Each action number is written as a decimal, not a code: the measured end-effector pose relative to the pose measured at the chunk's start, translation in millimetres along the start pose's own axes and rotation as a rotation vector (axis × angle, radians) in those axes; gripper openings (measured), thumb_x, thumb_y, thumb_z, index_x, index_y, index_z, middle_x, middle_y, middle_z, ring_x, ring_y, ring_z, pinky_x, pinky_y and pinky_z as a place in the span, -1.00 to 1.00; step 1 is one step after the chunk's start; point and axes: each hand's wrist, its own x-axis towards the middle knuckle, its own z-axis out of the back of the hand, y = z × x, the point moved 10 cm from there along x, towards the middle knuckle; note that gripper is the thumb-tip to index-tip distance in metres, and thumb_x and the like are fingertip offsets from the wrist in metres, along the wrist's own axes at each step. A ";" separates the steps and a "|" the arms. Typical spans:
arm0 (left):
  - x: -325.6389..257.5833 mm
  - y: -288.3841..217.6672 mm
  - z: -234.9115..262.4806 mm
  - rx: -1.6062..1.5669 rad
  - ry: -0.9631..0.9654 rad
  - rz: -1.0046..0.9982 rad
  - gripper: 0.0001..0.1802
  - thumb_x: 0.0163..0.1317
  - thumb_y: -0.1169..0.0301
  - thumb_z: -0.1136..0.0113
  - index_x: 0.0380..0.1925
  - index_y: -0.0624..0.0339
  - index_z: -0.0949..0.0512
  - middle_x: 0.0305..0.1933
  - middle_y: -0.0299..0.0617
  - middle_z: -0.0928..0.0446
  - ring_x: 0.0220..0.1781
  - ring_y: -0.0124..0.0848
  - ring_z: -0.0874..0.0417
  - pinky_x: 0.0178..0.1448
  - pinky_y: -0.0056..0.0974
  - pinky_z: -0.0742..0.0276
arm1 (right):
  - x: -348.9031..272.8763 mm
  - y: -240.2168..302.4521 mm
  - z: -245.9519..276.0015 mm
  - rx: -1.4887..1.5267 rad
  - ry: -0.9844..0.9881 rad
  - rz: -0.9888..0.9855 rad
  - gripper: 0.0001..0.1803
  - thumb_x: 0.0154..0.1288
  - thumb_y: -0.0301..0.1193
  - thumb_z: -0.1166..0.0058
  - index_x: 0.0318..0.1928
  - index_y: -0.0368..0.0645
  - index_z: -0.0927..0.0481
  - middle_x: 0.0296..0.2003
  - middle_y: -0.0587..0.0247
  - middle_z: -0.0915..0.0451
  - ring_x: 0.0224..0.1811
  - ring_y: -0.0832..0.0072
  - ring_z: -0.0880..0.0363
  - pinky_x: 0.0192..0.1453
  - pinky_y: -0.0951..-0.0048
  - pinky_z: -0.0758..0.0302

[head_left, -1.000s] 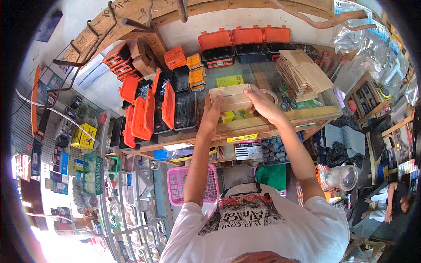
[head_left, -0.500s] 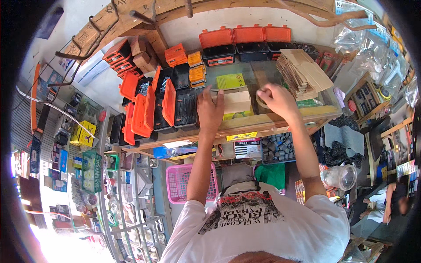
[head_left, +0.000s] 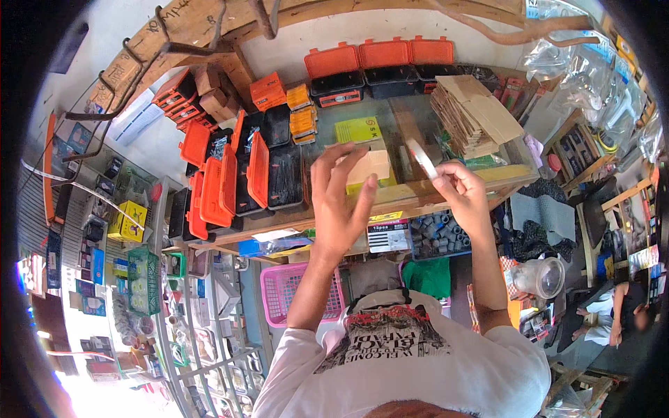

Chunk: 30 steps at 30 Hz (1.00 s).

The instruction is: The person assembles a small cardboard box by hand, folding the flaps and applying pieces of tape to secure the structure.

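In my right hand (head_left: pixel 465 200) is a roll of tape (head_left: pixel 422 159), seen nearly edge-on and pinched at its near end above the glass-topped counter. My left hand (head_left: pixel 337 202) hovers with its fingers spread and thumb apart, holding nothing. Behind those fingers a small folded piece of brown cardboard (head_left: pixel 373 166) rests on the counter, partly hidden by the hand. Under and beyond it shows a yellow-green printed packet or sheet (head_left: pixel 357 129). Whether the left fingertips touch the cardboard I cannot tell.
Black boxes with orange lids (head_left: pixel 258 169) stand open to the left, some with screws or nails. More line the back (head_left: pixel 338 87). Stacked cardboard pieces (head_left: pixel 481 115) lie at the right. Below are a pink basket (head_left: pixel 303 296) and a crate of grey fittings (head_left: pixel 440 233). Another person sits far right.
My right hand has raised the tape roll off the counter and turned it on edge. My left hand has drawn back from the cardboard, fingers spreading. The view has shifted slightly.
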 end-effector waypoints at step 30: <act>-22.6 -70.5 32.5 -0.294 -0.021 -0.236 -0.35 -0.04 0.72 -0.24 0.13 0.02 -0.68 0.02 -0.05 -0.60 -0.02 -0.13 -0.71 -0.03 -0.16 -0.69 | -44.3 50.9 -65.4 0.629 0.319 0.098 -0.69 0.35 -0.31 -0.34 -0.19 -0.35 -0.61 -0.13 0.05 -0.54 -0.28 0.47 -0.57 -0.24 0.47 -0.51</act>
